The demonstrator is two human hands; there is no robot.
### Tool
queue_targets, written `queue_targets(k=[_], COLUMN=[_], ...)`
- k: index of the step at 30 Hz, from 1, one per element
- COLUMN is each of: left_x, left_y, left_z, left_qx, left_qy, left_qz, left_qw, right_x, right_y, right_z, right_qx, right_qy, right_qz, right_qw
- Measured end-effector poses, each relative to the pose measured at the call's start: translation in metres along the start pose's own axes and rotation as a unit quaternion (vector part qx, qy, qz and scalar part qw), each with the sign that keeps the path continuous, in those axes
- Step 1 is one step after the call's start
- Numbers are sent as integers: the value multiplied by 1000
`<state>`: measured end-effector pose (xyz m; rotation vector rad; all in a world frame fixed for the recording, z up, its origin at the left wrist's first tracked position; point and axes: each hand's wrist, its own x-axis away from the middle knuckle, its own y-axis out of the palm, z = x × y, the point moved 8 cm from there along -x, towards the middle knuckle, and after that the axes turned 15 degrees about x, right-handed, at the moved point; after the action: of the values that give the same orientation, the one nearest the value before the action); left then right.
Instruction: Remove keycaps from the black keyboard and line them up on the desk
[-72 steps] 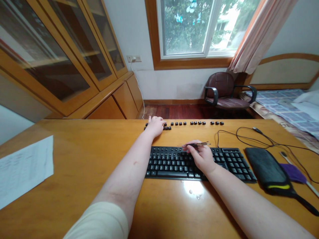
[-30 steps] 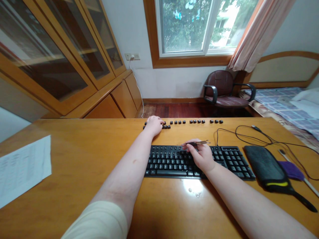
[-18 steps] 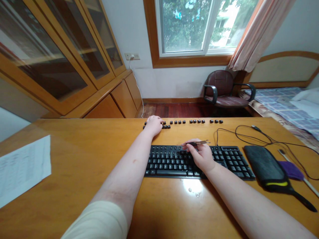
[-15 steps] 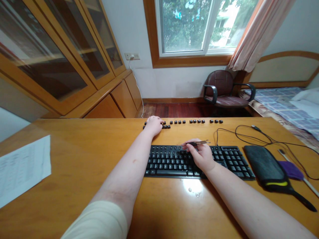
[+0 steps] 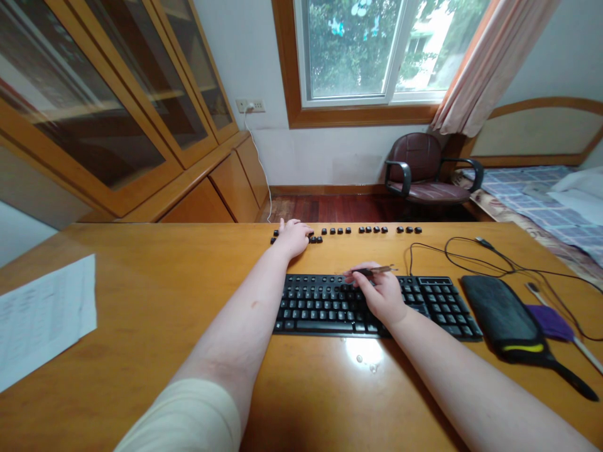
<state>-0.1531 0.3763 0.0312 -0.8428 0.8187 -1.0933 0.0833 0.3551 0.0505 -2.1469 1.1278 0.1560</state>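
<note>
My left hand (image 5: pixel 293 238) rests at the far edge of the desk, fingers spread over the row of loose black keycaps (image 5: pixel 340 231). Its fingertips touch or nearly touch one keycap, and the hand hides several others. My right hand (image 5: pixel 381 298) is closed around a slim keycap puller (image 5: pixel 377 271) with a dark handle and thin tips pointing right. That hand sits above the black keyboard (image 5: pixel 325 326), covering part of its middle. Along the keyboard's back, bare key stems show where caps are off; the lower rows have caps.
A black pouch (image 5: pixel 499 314) with a strap and a purple cloth-like item (image 5: pixel 551 321) lie at right. Behind them coils a black cable (image 5: pixel 471 257). Printed paper (image 5: pixel 47 320) lies at left. Beyond the desk (image 5: pixel 164 282) are a cabinet, a chair (image 5: pixel 417 169) and a bed.
My left hand has shifted very slightly to the right at the keycaps, its fingers a little more spread. My right hand stays in place with the keycap puller.
</note>
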Motion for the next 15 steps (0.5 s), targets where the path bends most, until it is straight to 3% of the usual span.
queue_targets(k=[15], left_x=[0], left_y=[2], left_z=[0], left_qx=[9], left_qy=[0], left_qz=[-16], left_qw=[1000], right_x=[1], right_y=[0], right_z=[1], right_qx=[4], right_qy=[0], right_qz=[0], right_qw=[1000])
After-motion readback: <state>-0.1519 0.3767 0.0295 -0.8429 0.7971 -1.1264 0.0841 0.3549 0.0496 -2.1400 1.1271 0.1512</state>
